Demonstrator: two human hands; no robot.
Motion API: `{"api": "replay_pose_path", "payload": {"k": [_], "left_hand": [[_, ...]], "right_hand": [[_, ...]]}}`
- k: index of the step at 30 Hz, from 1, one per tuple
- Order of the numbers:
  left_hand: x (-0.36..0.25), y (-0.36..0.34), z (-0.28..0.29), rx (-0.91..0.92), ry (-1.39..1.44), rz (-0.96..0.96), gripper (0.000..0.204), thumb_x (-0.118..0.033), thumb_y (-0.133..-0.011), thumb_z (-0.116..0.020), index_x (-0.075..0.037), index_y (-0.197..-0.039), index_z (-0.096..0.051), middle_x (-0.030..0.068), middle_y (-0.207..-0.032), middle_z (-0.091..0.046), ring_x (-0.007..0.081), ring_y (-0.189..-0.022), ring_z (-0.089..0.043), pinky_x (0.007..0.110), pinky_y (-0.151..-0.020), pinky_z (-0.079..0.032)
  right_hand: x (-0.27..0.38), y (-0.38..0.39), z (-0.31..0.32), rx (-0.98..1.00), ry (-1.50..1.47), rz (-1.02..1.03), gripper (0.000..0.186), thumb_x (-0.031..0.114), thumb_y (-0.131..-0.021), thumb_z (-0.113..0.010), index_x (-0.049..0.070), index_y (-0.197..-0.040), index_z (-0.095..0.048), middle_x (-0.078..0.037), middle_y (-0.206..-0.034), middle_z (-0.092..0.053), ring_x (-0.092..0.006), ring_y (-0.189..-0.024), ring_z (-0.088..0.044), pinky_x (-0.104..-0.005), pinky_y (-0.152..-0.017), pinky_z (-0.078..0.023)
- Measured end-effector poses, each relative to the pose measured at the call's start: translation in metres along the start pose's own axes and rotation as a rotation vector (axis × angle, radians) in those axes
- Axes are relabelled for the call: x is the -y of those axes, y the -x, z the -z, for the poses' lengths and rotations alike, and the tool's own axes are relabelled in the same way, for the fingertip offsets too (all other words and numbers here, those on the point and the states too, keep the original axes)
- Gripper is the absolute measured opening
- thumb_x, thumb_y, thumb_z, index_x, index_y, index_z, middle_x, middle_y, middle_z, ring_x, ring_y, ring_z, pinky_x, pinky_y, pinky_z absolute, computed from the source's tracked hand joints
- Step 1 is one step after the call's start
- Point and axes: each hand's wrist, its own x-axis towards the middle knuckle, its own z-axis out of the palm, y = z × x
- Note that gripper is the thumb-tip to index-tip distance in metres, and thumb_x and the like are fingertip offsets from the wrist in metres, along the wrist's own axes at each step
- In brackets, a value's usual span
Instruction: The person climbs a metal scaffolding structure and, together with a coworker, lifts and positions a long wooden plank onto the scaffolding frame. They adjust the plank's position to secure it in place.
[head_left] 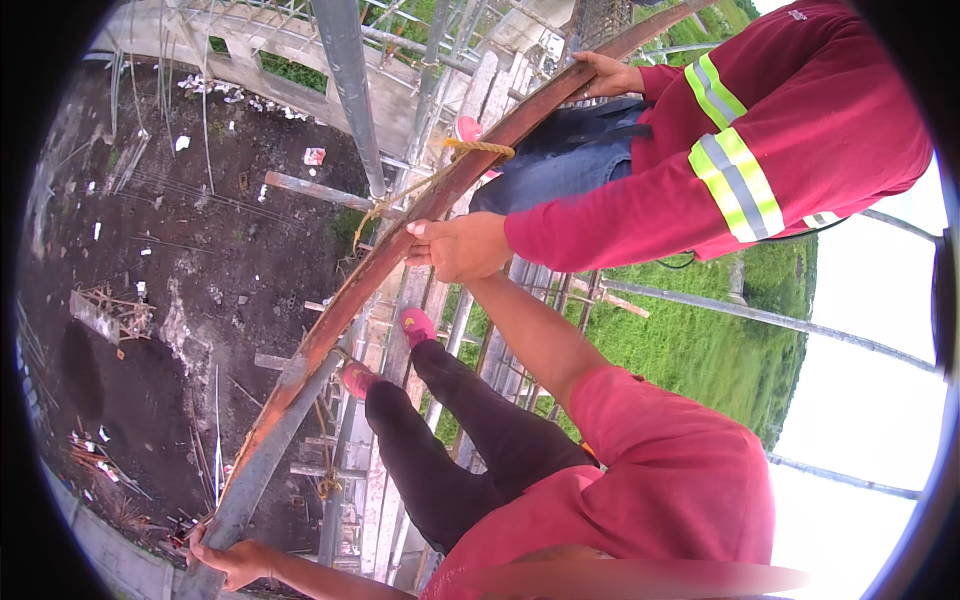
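A long reddish-brown plank (540, 112), greyish toward its lower end, slants across the view, looking bowed in the fisheye. My left hand (232, 563) grips that lower end. My right hand (455, 250) closes on the plank's edge mid-length; a co-worker's dark red cuff meets it here, and where one hand ends and the other begins is unclear. The co-worker's other hand (610, 76) holds the plank farther up. A yellow rope (480, 148) loops round the plank between these places. My pink shoes (416, 326) stand on scaffold boards.
A thick grey scaffold pole (348, 90) rises beyond the plank. Metal rails (720, 311) run behind me and the co-worker (790, 150), who stands close on my right. Dark ground (190, 260) with debris lies far below at left, beside a concrete wall (285, 92).
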Motion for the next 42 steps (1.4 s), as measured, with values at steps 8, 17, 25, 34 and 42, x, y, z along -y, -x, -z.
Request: {"api": "replay_pose_path", "payload": {"k": [8,17,25,34,42], "left_hand": [[0.012,0.073,-0.009,0.109,-0.311,0.522,0.045,-0.033,-0.092,-0.068,0.010,-0.105,-0.068,0.0169,-0.104,-0.070,0.0253,-0.094,-0.065,0.040,-0.081,-0.051],[0.012,0.171,-0.054,1.306,-0.467,0.539,0.056,-0.028,-0.084,-0.075,0.007,-0.124,-0.060,0.0211,-0.120,-0.065,0.0274,-0.104,-0.065,0.039,-0.093,-0.049],[0.039,0.199,-0.222,1.382,-0.306,-0.292,0.087,-0.024,-0.069,-0.084,-0.004,-0.143,-0.043,0.0179,-0.140,-0.051,0.0387,-0.131,-0.047,0.047,-0.109,-0.037],[0.045,0.280,-0.252,1.206,-0.561,-0.178,0.057,-0.012,-0.070,-0.076,-0.012,-0.122,-0.052,0.0083,-0.114,-0.057,0.0330,-0.107,-0.056,0.048,-0.096,-0.040],[0.046,0.290,-0.250,1.149,-0.516,-0.190,0.053,-0.010,-0.069,-0.073,-0.011,-0.119,-0.055,0.0079,-0.112,-0.057,0.0312,-0.105,-0.054,0.047,-0.097,-0.037]], "right_hand": [[0.020,-0.006,0.005,-0.187,0.200,0.031,0.047,0.029,-0.099,-0.056,-0.006,-0.129,-0.053,-0.019,-0.114,-0.064,-0.0315,-0.105,-0.063,-0.0486,-0.096,-0.052],[0.044,-0.049,-0.028,-0.260,-0.607,-0.941,0.043,0.030,-0.102,-0.055,0.005,-0.136,-0.054,-0.009,-0.098,-0.060,-0.0160,-0.092,-0.060,-0.0343,-0.079,-0.048],[0.017,-0.060,0.005,-0.101,0.282,-0.285,0.044,0.033,-0.097,-0.061,0.007,-0.132,-0.057,-0.006,-0.097,-0.060,-0.0154,-0.092,-0.059,-0.0334,-0.081,-0.047],[-0.005,-0.042,0.059,0.001,0.171,-0.021,0.049,0.038,-0.094,-0.063,0.006,-0.130,-0.057,-0.007,-0.106,-0.063,-0.0178,-0.096,-0.061,-0.0349,-0.082,-0.050],[-0.023,-0.044,0.088,0.049,0.101,0.087,0.053,0.041,-0.091,-0.065,0.005,-0.129,-0.058,-0.008,-0.114,-0.065,-0.0200,-0.100,-0.063,-0.0363,-0.083,-0.052]]}}
